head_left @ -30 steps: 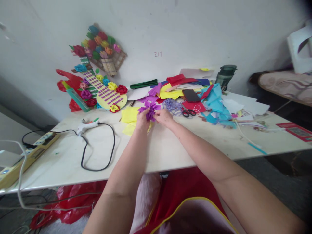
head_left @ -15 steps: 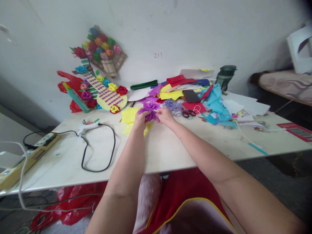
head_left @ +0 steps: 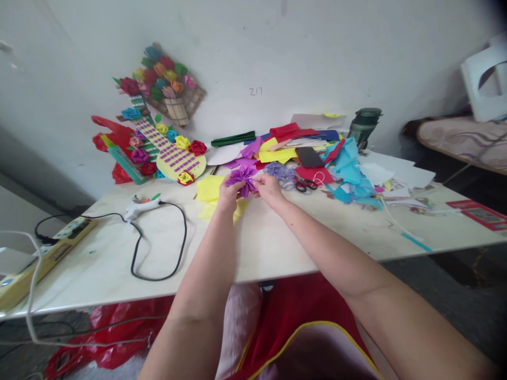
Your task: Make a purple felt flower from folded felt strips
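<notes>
A purple paper flower (head_left: 242,177) with spread petals is held up above the table between both hands. My left hand (head_left: 228,193) grips it at its left side, fingers closed on the petals. On the other side, my right hand (head_left: 268,188) pinches a petal at the flower's right edge. Beneath and to the left of the flower lie sheets of yellow paper (head_left: 209,189). Beyond my right hand are a tangle of lilac yarn (head_left: 279,173) and scissors (head_left: 306,184) with dark handles.
At left lie a glue gun (head_left: 140,207) with a looped black cord and a power strip (head_left: 47,258). Paper-flower decorations (head_left: 182,157) stand against the wall. Coloured paper, a phone (head_left: 309,157), a dark bottle (head_left: 363,128) and blue scraps (head_left: 350,171) cover the back right.
Both hands keep hold of the purple flower, which has tilted slightly. The camera view has shifted a little; the other things on the table lie as before.
</notes>
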Tool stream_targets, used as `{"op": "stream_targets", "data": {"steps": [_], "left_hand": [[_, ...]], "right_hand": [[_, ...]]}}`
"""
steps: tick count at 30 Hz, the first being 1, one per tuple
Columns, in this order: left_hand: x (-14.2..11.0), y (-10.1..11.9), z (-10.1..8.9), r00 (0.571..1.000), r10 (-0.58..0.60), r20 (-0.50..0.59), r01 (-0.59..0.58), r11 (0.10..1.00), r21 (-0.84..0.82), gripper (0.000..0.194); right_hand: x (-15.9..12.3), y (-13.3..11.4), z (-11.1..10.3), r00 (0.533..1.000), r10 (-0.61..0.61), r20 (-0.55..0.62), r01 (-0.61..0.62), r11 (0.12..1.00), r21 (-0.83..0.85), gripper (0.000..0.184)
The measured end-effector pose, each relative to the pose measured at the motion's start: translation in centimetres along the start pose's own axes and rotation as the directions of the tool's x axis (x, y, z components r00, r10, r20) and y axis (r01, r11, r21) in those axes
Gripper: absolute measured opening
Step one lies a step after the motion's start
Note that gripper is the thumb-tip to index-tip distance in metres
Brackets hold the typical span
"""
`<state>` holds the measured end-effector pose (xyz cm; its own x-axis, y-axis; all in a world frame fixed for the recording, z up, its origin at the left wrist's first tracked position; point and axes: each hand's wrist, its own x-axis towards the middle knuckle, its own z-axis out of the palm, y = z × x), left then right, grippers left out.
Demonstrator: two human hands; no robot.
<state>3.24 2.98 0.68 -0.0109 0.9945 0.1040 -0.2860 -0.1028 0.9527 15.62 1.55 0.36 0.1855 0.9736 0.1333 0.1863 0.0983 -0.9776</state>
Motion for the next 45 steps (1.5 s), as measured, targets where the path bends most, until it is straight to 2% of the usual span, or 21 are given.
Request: {"op": "stream_targets", "data": {"steps": [7,14,23,25,28,30,33,36,39,42,45], "left_hand": [[-0.1,0.2,0.1,1.0,0.001,0.014,-0.002,1.0,0.015,0.047],[-0.4,0.1,0.5,1.0,-0.026,0.01,0.027,0.999,-0.036,0.049],[0.3,-0.5,0.6,0.997,-0.011,-0.079,0.006,0.998,-0.067,0.044],[0.5,-0.6,0.6,0.994,0.002,-0.113,-0.007,0.999,-0.048,0.041],[0.5,-0.6,0.7,0.988,0.031,-0.151,-0.027,0.999,0.023,0.035],[0.5,-0.7,0.7,0.986,0.051,-0.159,-0.04,0.997,0.072,0.032],[0.3,-0.8,0.7,0.988,0.071,-0.139,-0.056,0.992,0.109,0.03],[0.1,-0.7,0.5,0.995,0.074,-0.06,-0.068,0.993,0.098,0.03],[0.0,-0.6,0.4,1.0,0.022,0.011,-0.023,0.996,0.082,0.031],[0.0,-0.6,0.2,0.999,-0.044,0.031,0.042,0.996,0.083,0.033],[0.3,-0.8,0.1,0.999,-0.038,0.019,0.037,0.998,0.047,0.032]], "right_hand": [[0.0,0.1,0.1,0.999,-0.036,0.012,0.034,0.996,0.084,0.007],[0.0,0.0,0.3,0.999,-0.017,-0.047,0.026,0.983,0.18,0.006],[-0.1,-0.5,0.2,0.997,0.045,-0.058,-0.031,0.974,0.224,0.018],[0.2,-0.1,0.0,0.997,0.01,-0.075,0.004,0.983,0.182,0.016],[0.7,0.5,-0.2,0.988,-0.11,-0.111,0.114,0.993,0.033,0.015],[1.0,0.8,-0.4,0.977,-0.181,-0.114,0.175,0.983,-0.062,0.015],[1.0,0.8,-0.5,0.971,-0.215,-0.103,0.201,0.97,-0.134,0.015],[0.7,0.2,-0.7,0.982,-0.162,-0.093,0.149,0.98,-0.131,0.015],[0.2,-0.3,-0.9,0.993,-0.087,-0.08,0.08,0.993,-0.084,0.017],[0.1,-0.4,-0.9,0.998,-0.041,-0.046,0.039,0.999,-0.034,0.02],[0.2,-0.2,-0.8,1.0,-0.021,0.006,0.021,1.0,0.012,0.021]]}}
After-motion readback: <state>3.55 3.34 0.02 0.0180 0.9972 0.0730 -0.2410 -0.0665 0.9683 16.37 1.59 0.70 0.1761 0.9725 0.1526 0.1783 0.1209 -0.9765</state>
